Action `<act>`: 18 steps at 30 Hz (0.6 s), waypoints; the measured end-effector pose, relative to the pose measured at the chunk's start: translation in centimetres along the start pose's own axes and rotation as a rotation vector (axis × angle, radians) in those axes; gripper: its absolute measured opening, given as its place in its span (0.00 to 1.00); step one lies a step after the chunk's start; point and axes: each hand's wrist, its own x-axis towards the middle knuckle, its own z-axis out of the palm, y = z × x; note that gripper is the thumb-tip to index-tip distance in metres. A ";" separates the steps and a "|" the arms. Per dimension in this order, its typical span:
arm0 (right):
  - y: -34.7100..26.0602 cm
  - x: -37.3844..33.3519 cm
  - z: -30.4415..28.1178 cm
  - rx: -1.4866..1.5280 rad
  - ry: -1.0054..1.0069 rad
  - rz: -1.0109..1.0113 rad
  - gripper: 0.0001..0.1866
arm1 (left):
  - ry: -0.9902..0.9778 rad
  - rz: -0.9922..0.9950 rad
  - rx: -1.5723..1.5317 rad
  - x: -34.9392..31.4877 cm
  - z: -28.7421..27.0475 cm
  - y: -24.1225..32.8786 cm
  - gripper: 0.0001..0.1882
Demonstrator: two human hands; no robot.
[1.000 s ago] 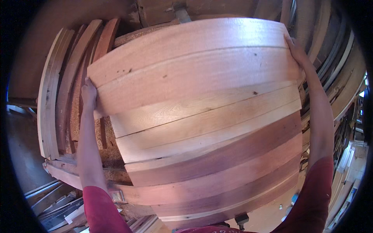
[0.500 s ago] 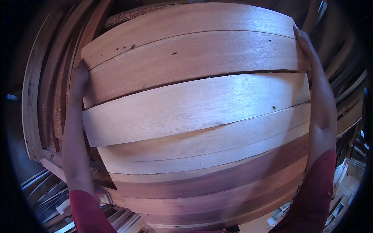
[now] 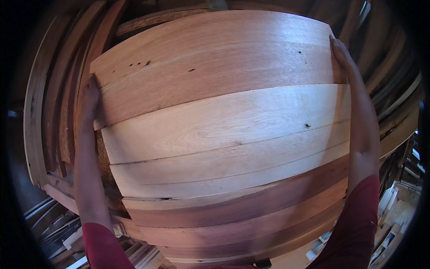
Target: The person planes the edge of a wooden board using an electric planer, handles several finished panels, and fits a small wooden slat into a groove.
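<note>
Several long wooden boards lie side by side across the view, edge against edge. The farthest, reddish-brown board (image 3: 210, 58) shows small dark holes, and a faint seam runs along it. At its left end my left hand (image 3: 92, 96) is closed round the edge, with the fingertips partly hidden. My right hand (image 3: 341, 53) grips the right end, its thumb side on the face. Against the near edge of that board lies a pale board (image 3: 233, 121) with a dark knot. Closer in come a narrower pale strip (image 3: 251, 163) and several darker red-brown boards (image 3: 242, 204).
Upright planks (image 3: 58, 103) lean at the left, and more timber lengths (image 3: 392, 80) stand at the right. Offcuts (image 3: 62, 233) are heaped at the lower left, with further scraps (image 3: 389, 224) at the lower right.
The dark gap between the reddish-brown board and the pale board has closed. The pale board now sits more evenly against the strip below it. Both hands have shifted slightly toward me.
</note>
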 end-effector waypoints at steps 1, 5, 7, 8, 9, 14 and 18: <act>0.1 -0.1 0.2 0.073 -0.017 -0.015 0.39 | -0.048 -0.020 -0.010 -0.1 -0.4 0.4 0.43; -0.2 0.0 -0.8 -0.041 0.042 -0.018 0.39 | -0.028 -0.048 0.199 0.1 -0.2 1.5 0.43; -0.5 0.0 -1.6 -0.122 0.093 0.070 0.39 | 0.017 -0.033 0.112 -1.0 0.7 2.5 0.45; -1.9 0.0 -1.9 -0.116 0.086 0.063 0.39 | 0.023 -0.041 0.118 -1.3 0.7 2.3 0.45; -3.2 -0.1 -2.2 -0.112 0.079 0.062 0.39 | 0.058 0.004 0.175 -1.6 0.7 2.1 0.44; -1.8 0.0 -1.5 -0.146 0.104 0.030 0.38 | 0.101 0.049 0.222 -0.2 1.1 1.6 0.42; -3.2 -0.5 -1.1 -0.045 0.045 0.060 0.39 | 0.066 -0.001 0.203 -0.3 0.0 1.0 0.41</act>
